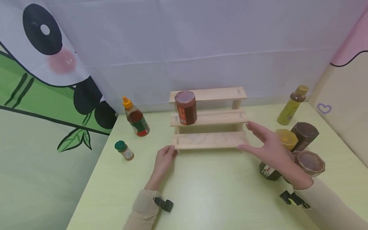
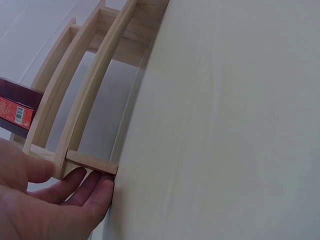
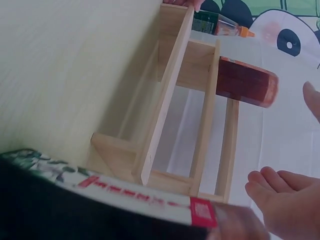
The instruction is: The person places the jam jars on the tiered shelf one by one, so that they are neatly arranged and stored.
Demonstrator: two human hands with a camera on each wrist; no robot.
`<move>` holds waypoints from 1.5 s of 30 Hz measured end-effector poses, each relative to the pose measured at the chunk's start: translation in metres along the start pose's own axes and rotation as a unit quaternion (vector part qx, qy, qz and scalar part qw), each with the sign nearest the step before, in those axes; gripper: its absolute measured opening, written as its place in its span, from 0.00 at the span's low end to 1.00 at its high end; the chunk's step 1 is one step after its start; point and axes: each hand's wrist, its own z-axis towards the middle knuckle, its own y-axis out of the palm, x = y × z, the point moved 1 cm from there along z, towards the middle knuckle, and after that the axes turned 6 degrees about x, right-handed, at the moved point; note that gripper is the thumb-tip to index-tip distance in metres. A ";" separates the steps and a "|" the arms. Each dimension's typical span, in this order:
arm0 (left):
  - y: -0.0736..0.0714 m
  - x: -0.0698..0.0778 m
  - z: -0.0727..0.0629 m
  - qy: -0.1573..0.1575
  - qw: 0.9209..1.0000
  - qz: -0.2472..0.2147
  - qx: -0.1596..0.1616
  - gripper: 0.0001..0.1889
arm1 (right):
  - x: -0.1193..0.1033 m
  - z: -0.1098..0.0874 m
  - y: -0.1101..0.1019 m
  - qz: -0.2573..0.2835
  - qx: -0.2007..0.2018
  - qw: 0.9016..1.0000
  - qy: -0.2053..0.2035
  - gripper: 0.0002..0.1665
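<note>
A three-step wooden rack stands near the back of the table. On its middle step sits a dark red jar with an orange-red label. My left hand grips the rack's front left corner; in the left wrist view its thumb lies at the step's end and its fingers curl against the side piece. Just off the rack's right end, my right hand is held in the air, thumb and fingers spread, with nothing between them. Its forearm partly covers a dark jar with a white label.
At right stand a yellow-topped jar, more dark jars and a yellow-green bottle. At left are a honey-type squeeze bottle with an orange cap and a small green-capped jar. A printed cloth hangs behind the rack.
</note>
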 end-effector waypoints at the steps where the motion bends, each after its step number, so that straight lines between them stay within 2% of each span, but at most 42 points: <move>1: 0.000 0.000 0.000 -0.002 1.000 0.000 0.000 0.19 | 0.000 -0.003 -0.003 -0.009 -0.001 1.000 0.001 0.50; 8: 0.000 0.000 0.001 -0.005 1.000 -0.004 0.001 0.18 | 0.003 -0.023 -0.023 -0.065 0.036 0.997 0.001 0.48; 15: 0.001 0.001 0.001 -0.008 1.000 -0.004 0.000 0.18 | 0.013 -0.039 -0.044 -0.045 0.071 0.996 0.040 0.44; 18: 0.002 0.001 0.001 -0.008 1.000 0.002 0.000 0.18 | 0.017 -0.047 -0.054 -0.055 0.101 0.993 0.031 0.42; 21: 0.002 0.001 0.002 -0.006 1.000 0.005 0.000 0.18 | 0.021 -0.055 -0.064 -0.074 0.123 0.989 0.036 0.43; 26: 0.003 0.001 0.001 -0.008 1.000 0.010 0.001 0.19 | 0.034 -0.064 -0.079 -0.136 0.127 0.981 0.051 0.45; 29: 0.002 0.002 0.001 -0.006 1.000 0.010 0.004 0.18 | 0.041 -0.069 -0.085 -0.173 0.144 0.972 0.066 0.45; 31: 0.002 0.002 0.001 -0.005 1.000 0.008 0.004 0.18 | 0.044 -0.074 -0.090 -0.180 0.160 0.967 0.084 0.45; 34: 0.003 0.002 0.000 -0.002 1.000 0.005 0.002 0.18 | 0.047 -0.081 -0.096 -0.180 0.175 0.962 0.107 0.46; 39: 0.002 0.003 -0.002 0.001 1.000 0.002 0.002 0.18 | 0.058 -0.091 -0.100 -0.170 0.175 0.961 0.128 0.49; 45: 0.001 0.004 -0.001 0.008 1.000 0.001 -0.002 0.19 | 0.073 -0.096 -0.101 -0.113 0.178 0.970 0.120 0.50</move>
